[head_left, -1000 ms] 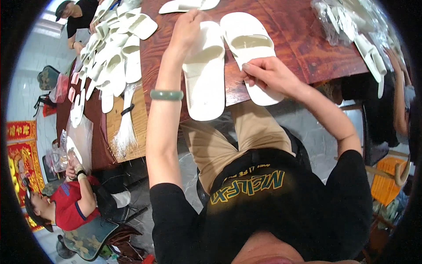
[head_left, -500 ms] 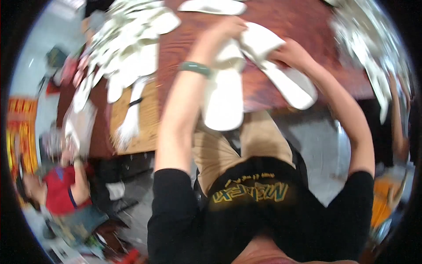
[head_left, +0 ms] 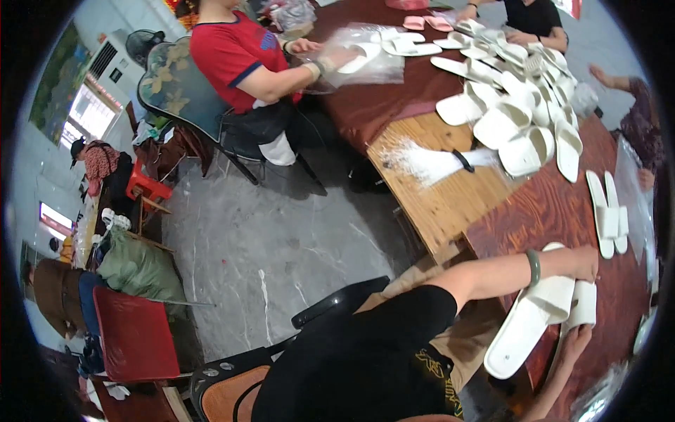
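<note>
At the lower right, two white slide slippers are between my hands over the red-brown table. The nearer white slide slipper (head_left: 524, 330) lies tilted, its sole toward me and its wide strap beneath my left wrist, which wears a green bangle (head_left: 534, 268). My left hand (head_left: 585, 263) is closed at the upper end of the second white slide slipper (head_left: 583, 304), which is partly hidden behind the first. At that second slipper's strap, my right hand (head_left: 576, 343) grips with bent fingers. Another pair of white slippers (head_left: 605, 214) rests farther along the table.
A heap of white slippers (head_left: 524, 105) covers the table's far part. Beside it, a bundle of white plastic ties (head_left: 429, 160) lies on a bare wooden board (head_left: 450, 204). A person in a red shirt (head_left: 228, 60) handles a slipper and clear bag (head_left: 383, 67). Chairs stand left.
The view has swung far to the left, bringing the co-worker and floor into sight. Both my hands stay on the two slippers.
</note>
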### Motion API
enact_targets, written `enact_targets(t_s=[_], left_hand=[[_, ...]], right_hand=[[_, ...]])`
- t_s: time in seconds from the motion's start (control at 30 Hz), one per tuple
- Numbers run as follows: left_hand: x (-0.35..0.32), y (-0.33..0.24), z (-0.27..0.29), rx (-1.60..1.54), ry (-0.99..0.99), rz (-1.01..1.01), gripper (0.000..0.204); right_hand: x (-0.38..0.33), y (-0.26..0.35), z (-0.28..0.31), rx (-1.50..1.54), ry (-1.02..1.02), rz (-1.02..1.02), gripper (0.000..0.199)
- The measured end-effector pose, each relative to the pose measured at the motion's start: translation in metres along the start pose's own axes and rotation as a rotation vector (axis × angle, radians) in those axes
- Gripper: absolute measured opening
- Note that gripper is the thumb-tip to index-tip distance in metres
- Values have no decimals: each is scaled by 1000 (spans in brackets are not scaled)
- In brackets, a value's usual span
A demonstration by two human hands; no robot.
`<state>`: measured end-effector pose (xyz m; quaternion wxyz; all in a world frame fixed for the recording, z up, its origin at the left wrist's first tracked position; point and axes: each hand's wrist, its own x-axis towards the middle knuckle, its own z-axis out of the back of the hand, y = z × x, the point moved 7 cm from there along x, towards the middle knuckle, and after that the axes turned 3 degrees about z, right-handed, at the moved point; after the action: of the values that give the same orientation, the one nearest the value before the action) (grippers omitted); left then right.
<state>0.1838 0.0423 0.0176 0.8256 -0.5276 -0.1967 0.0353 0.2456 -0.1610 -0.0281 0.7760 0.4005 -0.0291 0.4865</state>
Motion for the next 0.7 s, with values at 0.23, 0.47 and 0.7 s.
enact_targets(t_s=[0.23, 0.47, 0.7], left_hand=[[-10, 3, -1, -195, 285, 258, 20], [-3, 19, 2, -179, 277, 294, 20], [-9, 13, -4, -216, 340, 312, 19]], right_hand=[[4, 30, 11, -219, 43, 93, 20], [11, 36, 16, -375, 300, -55, 16], [-8, 86, 21, -233, 381, 61, 25]])
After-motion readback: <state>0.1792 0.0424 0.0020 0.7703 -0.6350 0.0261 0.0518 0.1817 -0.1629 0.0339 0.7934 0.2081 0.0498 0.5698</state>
